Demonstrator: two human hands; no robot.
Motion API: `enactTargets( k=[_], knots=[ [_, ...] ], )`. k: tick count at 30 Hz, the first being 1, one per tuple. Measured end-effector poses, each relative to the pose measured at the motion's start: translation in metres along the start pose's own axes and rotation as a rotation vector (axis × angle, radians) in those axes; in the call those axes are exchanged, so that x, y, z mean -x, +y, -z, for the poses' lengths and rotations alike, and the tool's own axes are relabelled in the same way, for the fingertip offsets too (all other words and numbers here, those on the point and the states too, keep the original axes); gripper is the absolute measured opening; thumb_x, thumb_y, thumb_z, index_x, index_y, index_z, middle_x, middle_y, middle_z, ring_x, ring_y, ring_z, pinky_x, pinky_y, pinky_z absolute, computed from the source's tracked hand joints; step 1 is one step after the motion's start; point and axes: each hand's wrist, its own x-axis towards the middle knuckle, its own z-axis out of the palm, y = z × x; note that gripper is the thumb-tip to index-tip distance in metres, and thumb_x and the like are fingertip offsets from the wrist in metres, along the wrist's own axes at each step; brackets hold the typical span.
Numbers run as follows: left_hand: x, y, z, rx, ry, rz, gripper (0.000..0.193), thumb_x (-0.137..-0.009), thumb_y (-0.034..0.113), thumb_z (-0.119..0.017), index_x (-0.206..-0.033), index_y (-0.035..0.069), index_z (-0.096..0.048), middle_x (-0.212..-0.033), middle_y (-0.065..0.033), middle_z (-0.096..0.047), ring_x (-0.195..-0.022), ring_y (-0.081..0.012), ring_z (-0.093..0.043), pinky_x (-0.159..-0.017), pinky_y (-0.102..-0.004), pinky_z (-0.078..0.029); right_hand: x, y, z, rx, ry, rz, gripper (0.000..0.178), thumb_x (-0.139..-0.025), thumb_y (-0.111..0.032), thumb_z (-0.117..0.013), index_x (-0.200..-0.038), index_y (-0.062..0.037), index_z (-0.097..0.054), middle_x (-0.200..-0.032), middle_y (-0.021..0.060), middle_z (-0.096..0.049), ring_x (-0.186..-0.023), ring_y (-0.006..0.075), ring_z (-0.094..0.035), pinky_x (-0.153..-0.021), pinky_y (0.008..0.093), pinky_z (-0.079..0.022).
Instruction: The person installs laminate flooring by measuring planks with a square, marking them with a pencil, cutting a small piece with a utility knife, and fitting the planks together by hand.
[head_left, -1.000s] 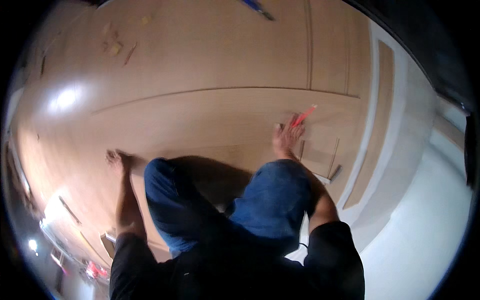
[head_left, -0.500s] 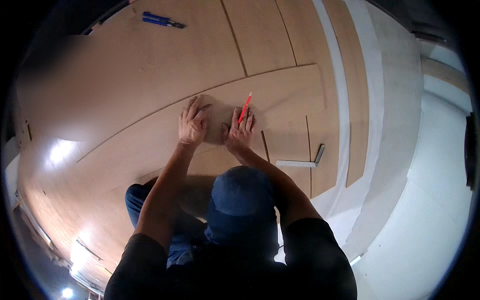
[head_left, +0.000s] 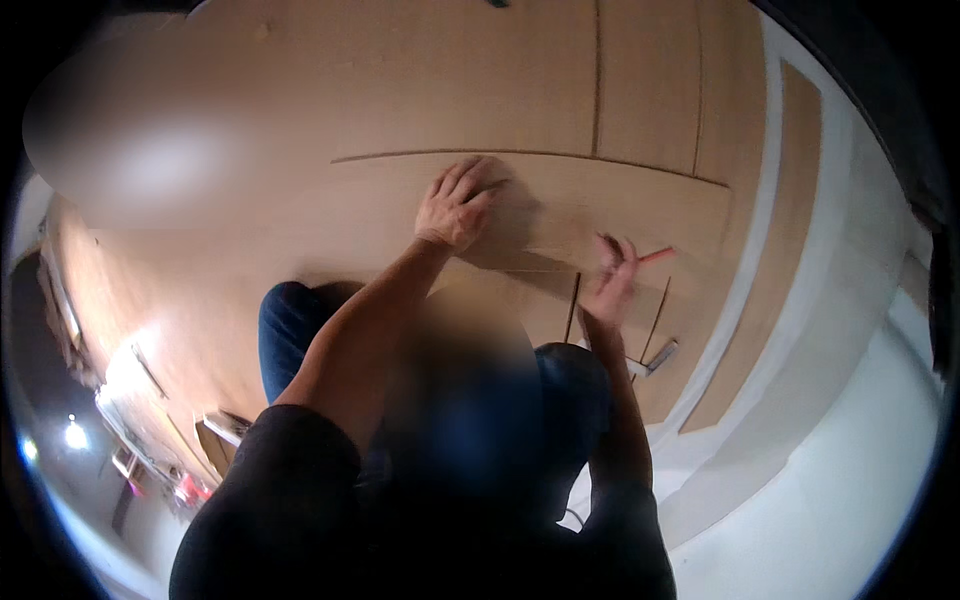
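My left hand [head_left: 455,205] lies on a long strip of light-brown wooden board [head_left: 370,205], pressing near its far edge with the fingers laid out on the surface. My right hand [head_left: 612,278], a little smeared by motion, is raised off to the right with a red pencil [head_left: 657,256] in its fingers. The pencil points out to the right. Close by the right forearm, a metal try square [head_left: 657,360] rests on the boards, partly covered by that arm.
More wooden panels [head_left: 500,90] with dark gaps between them spread out ahead. On the right run a white strip [head_left: 765,150] and a narrow wooden strip [head_left: 775,260], then a pale surface [head_left: 810,460]. Odds and ends with a bright lamp [head_left: 76,433] are at the lower left.
My right hand has lifted off the board and swung right with the pencil. My left hand still presses on the board. The view has shifted, and the blue tool at the top has nearly left it.
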Motion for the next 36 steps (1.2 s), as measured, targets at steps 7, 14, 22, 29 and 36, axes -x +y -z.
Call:
enactTargets(
  k=[7, 14, 22, 29, 36],
  knots=[
    [0.011, -0.010, 0.000, -0.043, 0.053, 0.025, 0.048, -0.088, 0.022, -0.063, -0.134, 0.032, -0.057, -0.155, -0.0051, -0.039, -0.143, -0.0263, -0.037, -0.116, -0.0491, -0.034, -0.082, -0.001, 0.110, -0.339, 0.318, -0.212, 0.037, -0.108, -0.034, -0.047, -0.119, -0.0004, -0.056, -0.071, 0.0049, -0.061, -0.064, 0.0153, -0.059, -0.065, 0.0290, -0.051],
    [0.001, -0.004, -0.008, 0.044, 0.026, 0.014, 0.058, -0.083, 0.017, -0.069, -0.137, 0.031, -0.056, -0.156, -0.0061, -0.040, -0.144, -0.0305, -0.036, -0.116, -0.0526, -0.032, -0.150, 0.106, 0.150, -0.644, 0.439, -0.300, 0.010, -0.102, -0.013, -0.057, -0.100, -0.0038, -0.059, -0.078, 0.0041, -0.054, -0.065, 0.0135, -0.050, -0.060, 0.0295, -0.045],
    [-0.003, 0.009, -0.012, -0.054, 0.057, 0.019, 0.052, -0.086, 0.012, -0.059, -0.135, 0.029, -0.060, -0.154, -0.0083, -0.042, -0.143, -0.0319, -0.039, -0.117, -0.0521, -0.032, -0.201, 0.139, 0.155, -0.488, 0.189, -0.313, 0.022, -0.098, -0.015, -0.063, -0.113, 0.0015, -0.063, -0.090, 0.0070, -0.063, -0.074, 0.0147, -0.059, -0.070, 0.0313, -0.053],
    [-0.002, 0.004, -0.010, -0.059, 0.071, 0.017, 0.054, -0.086, 0.011, -0.057, -0.137, 0.030, -0.060, -0.155, -0.0072, -0.042, -0.143, -0.0310, -0.039, -0.116, -0.0522, -0.031, -0.227, 0.152, 0.136, -0.315, 0.055, -0.411, 0.018, -0.100, -0.015, -0.059, -0.095, 0.0020, -0.060, -0.080, 0.0050, -0.057, -0.070, 0.0109, -0.055, -0.064, 0.0277, -0.052],
    [-0.004, -0.002, -0.012, -0.068, 0.066, 0.001, 0.057, -0.085, 0.012, -0.059, -0.139, 0.031, -0.058, -0.157, -0.0064, -0.040, -0.144, -0.0300, -0.038, -0.117, -0.0525, -0.030, -0.233, 0.197, 0.132, -0.404, -0.014, -0.353, 0.016, -0.105, -0.015, -0.047, -0.103, 0.0009, -0.049, -0.086, 0.0051, -0.053, -0.070, 0.0150, -0.053, -0.068, 0.0334, -0.054]
  ],
)
